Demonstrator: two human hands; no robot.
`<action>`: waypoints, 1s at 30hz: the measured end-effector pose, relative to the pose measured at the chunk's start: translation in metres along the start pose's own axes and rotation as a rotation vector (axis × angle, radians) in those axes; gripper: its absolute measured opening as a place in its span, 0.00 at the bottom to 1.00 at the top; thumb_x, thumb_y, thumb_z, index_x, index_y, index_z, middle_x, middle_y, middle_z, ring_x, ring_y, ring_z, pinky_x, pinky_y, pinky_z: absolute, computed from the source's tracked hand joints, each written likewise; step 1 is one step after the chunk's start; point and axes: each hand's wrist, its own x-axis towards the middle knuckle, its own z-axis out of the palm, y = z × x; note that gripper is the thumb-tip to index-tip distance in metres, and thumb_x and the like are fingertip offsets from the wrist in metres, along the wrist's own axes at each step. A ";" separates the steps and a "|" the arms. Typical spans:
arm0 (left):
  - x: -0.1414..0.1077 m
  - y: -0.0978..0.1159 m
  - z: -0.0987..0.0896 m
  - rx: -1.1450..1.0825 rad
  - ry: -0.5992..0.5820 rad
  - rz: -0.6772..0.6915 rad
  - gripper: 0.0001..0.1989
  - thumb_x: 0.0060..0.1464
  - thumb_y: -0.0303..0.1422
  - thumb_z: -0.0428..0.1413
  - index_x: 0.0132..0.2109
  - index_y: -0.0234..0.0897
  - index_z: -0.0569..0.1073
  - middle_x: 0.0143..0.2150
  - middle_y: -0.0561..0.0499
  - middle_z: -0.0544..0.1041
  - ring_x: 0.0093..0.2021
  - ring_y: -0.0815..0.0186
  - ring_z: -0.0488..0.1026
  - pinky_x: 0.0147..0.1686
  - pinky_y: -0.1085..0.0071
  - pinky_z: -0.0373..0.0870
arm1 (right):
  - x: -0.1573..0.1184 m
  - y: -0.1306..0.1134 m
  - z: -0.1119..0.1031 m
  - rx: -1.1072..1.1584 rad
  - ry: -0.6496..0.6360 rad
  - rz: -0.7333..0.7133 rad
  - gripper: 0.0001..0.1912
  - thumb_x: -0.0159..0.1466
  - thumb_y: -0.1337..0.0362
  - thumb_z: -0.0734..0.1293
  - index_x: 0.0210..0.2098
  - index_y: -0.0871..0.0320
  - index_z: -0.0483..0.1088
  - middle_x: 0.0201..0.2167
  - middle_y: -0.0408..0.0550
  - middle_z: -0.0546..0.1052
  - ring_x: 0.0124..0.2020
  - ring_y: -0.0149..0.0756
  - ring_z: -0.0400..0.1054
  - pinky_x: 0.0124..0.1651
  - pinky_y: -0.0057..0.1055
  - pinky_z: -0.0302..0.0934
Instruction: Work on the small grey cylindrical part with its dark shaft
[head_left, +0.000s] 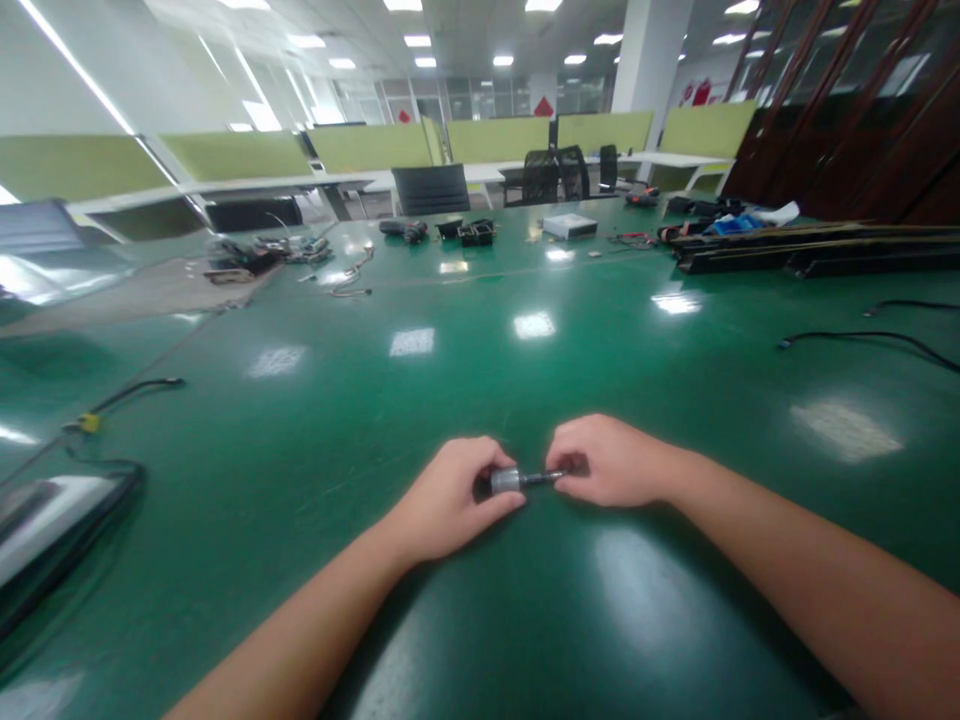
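A small silver cylinder [505, 481] with a thin dark shaft [537, 479] on its right side lies level between my two hands, low over the green tabletop [480, 380]. My left hand [459, 490] is closed on the cylinder, thumb in front and fingers behind it. The shaft's far end is pinched between the thumb and fingertips of my right hand [600, 462]. Whether the shaft and cylinder are one piece or two, I cannot tell. Part of the cylinder is hidden inside my left hand.
Black cables [870, 336] lie at the right, long dark metal profiles [817, 250] at the far right. A white box [570, 226], a power tool [403, 231] and black parts [466, 232] sit along the back. A glossy-screened device [52, 520] is at the left edge.
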 end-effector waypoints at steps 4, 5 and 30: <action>-0.003 -0.001 0.000 -0.015 0.006 0.002 0.12 0.57 0.41 0.62 0.42 0.38 0.74 0.39 0.51 0.77 0.39 0.61 0.72 0.41 0.65 0.66 | -0.004 0.006 -0.008 0.026 -0.040 0.054 0.05 0.58 0.68 0.71 0.35 0.58 0.78 0.30 0.44 0.77 0.31 0.31 0.68 0.34 0.27 0.59; -0.004 -0.001 -0.001 -0.016 0.008 0.003 0.12 0.57 0.41 0.62 0.42 0.38 0.74 0.39 0.50 0.77 0.39 0.61 0.73 0.41 0.65 0.66 | -0.004 0.007 -0.010 0.024 -0.044 0.068 0.06 0.58 0.68 0.71 0.35 0.58 0.79 0.30 0.44 0.77 0.31 0.31 0.67 0.34 0.27 0.59; 0.007 0.002 0.005 0.024 0.035 0.037 0.11 0.54 0.38 0.63 0.42 0.39 0.74 0.39 0.49 0.77 0.40 0.59 0.73 0.43 0.64 0.67 | 0.013 -0.007 0.021 0.040 0.099 -0.026 0.05 0.60 0.65 0.71 0.35 0.58 0.78 0.31 0.45 0.76 0.33 0.34 0.68 0.39 0.30 0.58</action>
